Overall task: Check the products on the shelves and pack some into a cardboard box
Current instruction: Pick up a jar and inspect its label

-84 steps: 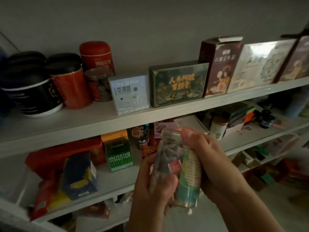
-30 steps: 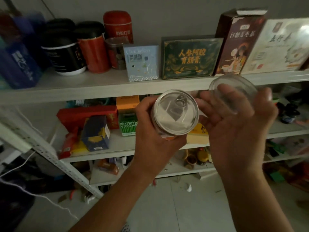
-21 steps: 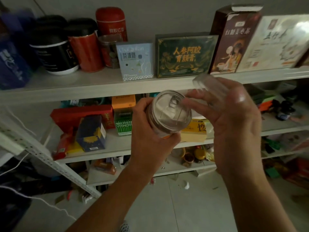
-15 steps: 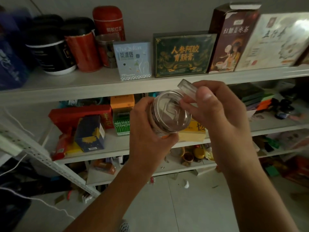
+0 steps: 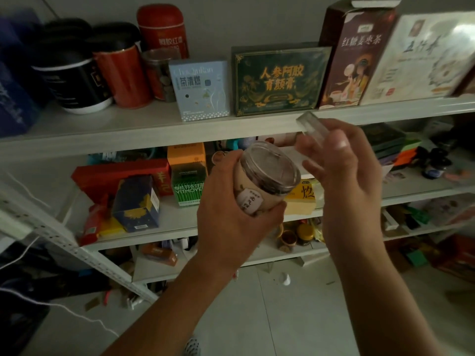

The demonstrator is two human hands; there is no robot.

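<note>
My left hand [image 5: 231, 217] grips a small clear jar [image 5: 267, 181] with a tan label, its sealed top tilted toward me. A little to the right and above it, my right hand [image 5: 341, 173] pinches the jar's clear plastic lid [image 5: 311, 124] edge-on between thumb and fingers. Lid and jar are apart. Both hands are in front of the white shelving [image 5: 154, 129], at the level of the second shelf. No cardboard packing box is in view.
The top shelf carries black and red canisters [image 5: 120, 75], a pale blue box [image 5: 200, 88], a dark green box [image 5: 280, 78], a brown carton [image 5: 354, 55] and a white box [image 5: 421, 55]. Lower shelves hold mixed boxes and jars. A pale tiled floor [image 5: 257, 317] lies below.
The jar has tipped so its labelled side shows. My right hand drew the lid up and to the right, away from the jar's top.
</note>
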